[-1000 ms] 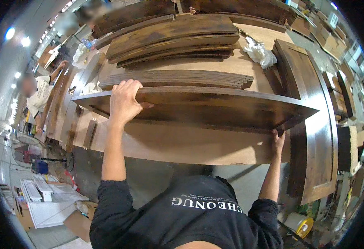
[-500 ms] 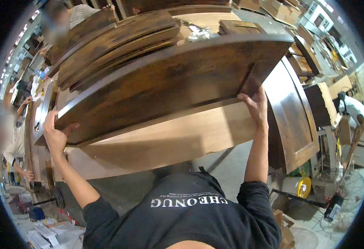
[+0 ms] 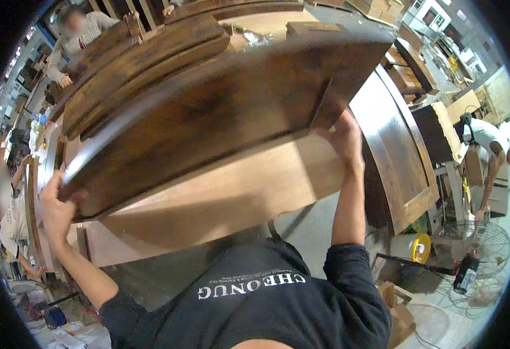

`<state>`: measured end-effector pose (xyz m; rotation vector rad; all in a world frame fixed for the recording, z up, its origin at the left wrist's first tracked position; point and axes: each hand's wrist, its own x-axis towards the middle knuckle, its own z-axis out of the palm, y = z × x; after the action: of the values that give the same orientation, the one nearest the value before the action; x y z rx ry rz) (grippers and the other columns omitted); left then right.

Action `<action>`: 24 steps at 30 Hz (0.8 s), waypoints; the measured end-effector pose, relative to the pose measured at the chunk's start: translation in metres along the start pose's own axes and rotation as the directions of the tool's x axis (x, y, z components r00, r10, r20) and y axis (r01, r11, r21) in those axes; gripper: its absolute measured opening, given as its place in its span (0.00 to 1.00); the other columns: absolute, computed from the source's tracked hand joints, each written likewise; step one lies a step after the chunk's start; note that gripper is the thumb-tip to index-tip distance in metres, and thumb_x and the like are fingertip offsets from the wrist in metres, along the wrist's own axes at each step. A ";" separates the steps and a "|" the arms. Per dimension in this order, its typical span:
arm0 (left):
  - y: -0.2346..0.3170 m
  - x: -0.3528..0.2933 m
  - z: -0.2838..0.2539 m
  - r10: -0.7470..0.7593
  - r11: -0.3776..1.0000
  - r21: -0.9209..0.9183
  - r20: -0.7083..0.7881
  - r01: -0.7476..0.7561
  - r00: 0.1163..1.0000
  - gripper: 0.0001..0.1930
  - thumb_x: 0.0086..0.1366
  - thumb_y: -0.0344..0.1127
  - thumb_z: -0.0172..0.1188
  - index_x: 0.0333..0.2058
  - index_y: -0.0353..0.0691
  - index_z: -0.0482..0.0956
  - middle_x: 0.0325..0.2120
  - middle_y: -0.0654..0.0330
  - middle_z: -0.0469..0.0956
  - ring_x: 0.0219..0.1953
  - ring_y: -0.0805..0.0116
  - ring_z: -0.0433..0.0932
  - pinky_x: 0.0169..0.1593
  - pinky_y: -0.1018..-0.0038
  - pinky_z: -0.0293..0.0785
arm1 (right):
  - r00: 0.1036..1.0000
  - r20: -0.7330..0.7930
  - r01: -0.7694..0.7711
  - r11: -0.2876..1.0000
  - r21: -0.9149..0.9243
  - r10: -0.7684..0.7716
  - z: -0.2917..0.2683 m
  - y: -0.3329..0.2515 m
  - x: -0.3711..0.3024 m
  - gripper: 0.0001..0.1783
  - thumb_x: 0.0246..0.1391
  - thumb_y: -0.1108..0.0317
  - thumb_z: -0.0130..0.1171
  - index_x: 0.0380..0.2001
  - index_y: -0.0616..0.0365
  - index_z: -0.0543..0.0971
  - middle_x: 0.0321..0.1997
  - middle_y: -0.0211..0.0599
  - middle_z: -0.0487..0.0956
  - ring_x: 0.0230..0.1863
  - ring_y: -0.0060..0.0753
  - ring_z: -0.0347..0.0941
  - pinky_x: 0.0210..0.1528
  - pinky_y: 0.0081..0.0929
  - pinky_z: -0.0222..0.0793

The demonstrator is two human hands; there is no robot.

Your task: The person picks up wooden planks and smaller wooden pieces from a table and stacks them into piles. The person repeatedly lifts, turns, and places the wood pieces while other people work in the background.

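Note:
A long dark-brown wooden panel (image 3: pixel 208 110) with a raised frame edge stands tilted on its long side above a pale plywood board (image 3: pixel 208 195). At the panel's left end, my left hand (image 3: pixel 58 203) grips its edge, thumb on the near face. My right hand (image 3: pixel 345 139) holds the lower right corner, its fingers partly blurred and partly behind the panel. Part of the panel's shadow falls on the plywood.
Stacked dark wooden panels (image 3: pixel 144 70) lie beyond the one I hold. A framed brown panel (image 3: pixel 403 157) leans at the right, near a yellow-rimmed bucket (image 3: pixel 419 248) and a wire fan (image 3: pixel 482 250). Co-workers stand at far left, left and far right.
The panel and both my hands have shifted left in the picture, as has the background on the right. A bending co-worker at far right is now more visible.

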<state>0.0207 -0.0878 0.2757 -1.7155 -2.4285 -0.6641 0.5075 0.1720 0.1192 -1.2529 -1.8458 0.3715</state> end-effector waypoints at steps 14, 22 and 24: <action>0.099 0.029 0.109 0.401 0.887 0.280 -0.077 -0.367 0.913 0.32 0.34 0.63 0.70 0.25 0.41 0.70 0.17 0.57 0.74 0.25 0.56 0.75 0.32 0.65 0.65 | 0.908 0.158 -0.418 0.857 0.301 0.388 0.046 0.041 -0.057 0.43 0.34 0.81 0.67 0.58 0.55 0.64 0.54 0.38 0.72 0.56 0.34 0.66 0.55 0.28 0.64; 0.088 0.046 0.008 0.166 0.986 -0.061 0.235 -0.156 0.958 0.20 0.45 0.28 0.69 0.39 0.35 0.76 0.33 0.53 0.80 0.36 0.62 0.79 0.43 0.70 0.73 | 0.987 -0.003 -0.162 0.983 0.087 0.163 0.007 0.016 -0.017 0.48 0.28 0.74 0.76 0.58 0.57 0.66 0.56 0.38 0.72 0.57 0.34 0.67 0.56 0.32 0.65; 0.097 0.036 -0.005 0.221 0.947 -0.249 0.057 -0.201 0.974 0.20 0.46 0.24 0.68 0.41 0.35 0.75 0.33 0.54 0.80 0.37 0.64 0.80 0.42 0.71 0.73 | 0.998 0.005 -0.056 0.986 0.154 0.056 -0.010 -0.031 0.002 0.49 0.28 0.73 0.77 0.58 0.56 0.64 0.55 0.37 0.72 0.55 0.34 0.68 0.53 0.32 0.69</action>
<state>0.0957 -0.0319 0.3203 -2.0996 -2.2457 -0.9076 0.4966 0.1575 0.1458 -1.2002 -1.7496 0.5357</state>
